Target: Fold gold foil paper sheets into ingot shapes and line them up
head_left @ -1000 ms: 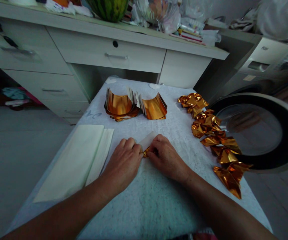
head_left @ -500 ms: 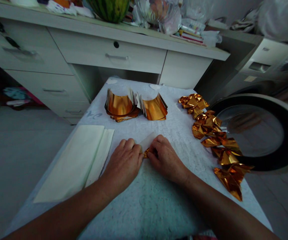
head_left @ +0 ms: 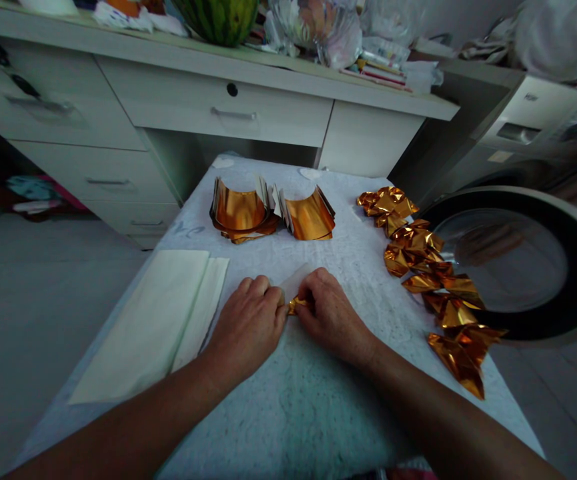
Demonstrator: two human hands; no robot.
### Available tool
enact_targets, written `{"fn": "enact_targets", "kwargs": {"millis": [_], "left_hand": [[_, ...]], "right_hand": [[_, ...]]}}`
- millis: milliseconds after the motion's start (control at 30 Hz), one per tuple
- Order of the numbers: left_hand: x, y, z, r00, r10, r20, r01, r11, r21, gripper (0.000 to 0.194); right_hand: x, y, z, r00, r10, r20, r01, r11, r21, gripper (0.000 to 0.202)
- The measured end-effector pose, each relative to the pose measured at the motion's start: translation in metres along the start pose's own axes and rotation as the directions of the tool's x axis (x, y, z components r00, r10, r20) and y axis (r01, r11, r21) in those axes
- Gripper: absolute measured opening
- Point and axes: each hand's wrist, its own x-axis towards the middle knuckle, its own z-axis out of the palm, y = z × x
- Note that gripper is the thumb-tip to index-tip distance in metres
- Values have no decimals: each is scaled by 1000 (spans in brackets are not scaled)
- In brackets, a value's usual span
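Note:
Between my hands lies a sheet of gold foil paper [head_left: 294,306], partly rolled or folded, its pale backing showing behind the fingers. My left hand [head_left: 253,320] is closed on its left end, knuckles up. On the other end, my right hand [head_left: 331,317] pinches the foil with thumb and fingers. Most of the sheet is hidden under both hands. Beyond them stand two curved stacks of gold foil paper, a left stack [head_left: 241,210] and a right stack [head_left: 311,219]. Left of my left hand lies a pile of pale paper sheets [head_left: 143,320].
Several folded gold foil pieces [head_left: 413,250] line the right side of the cloth-covered table [head_left: 338,413]. An open washing machine door [head_left: 513,267] stands close to that edge. A white drawer unit [head_left: 233,110] is behind the table, with a watermelon [head_left: 218,20] and plastic bags on top.
Hardly anything differs. The fingers of my right hand have shifted slightly on the foil, and a little more gold shows between my hands.

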Motion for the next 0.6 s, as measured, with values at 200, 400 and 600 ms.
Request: {"fn": "enact_targets", "kwargs": {"millis": [200, 400, 600], "left_hand": [[0, -5, 2, 997, -13, -78, -3, 981, -192, 7], [2, -11, 7, 991, 20, -129, -56, 957, -285, 18], [3, -14, 9, 991, 69, -119, -103, 947, -303, 20]], "right_hand": [[0, 0, 1, 1000, -24, -7, 24, 1000, 8, 14], [-1, -1, 1, 999, -38, -11, 38, 999, 15, 18], [-1, -1, 2, 999, -24, -26, 25, 999, 40, 24]]}}
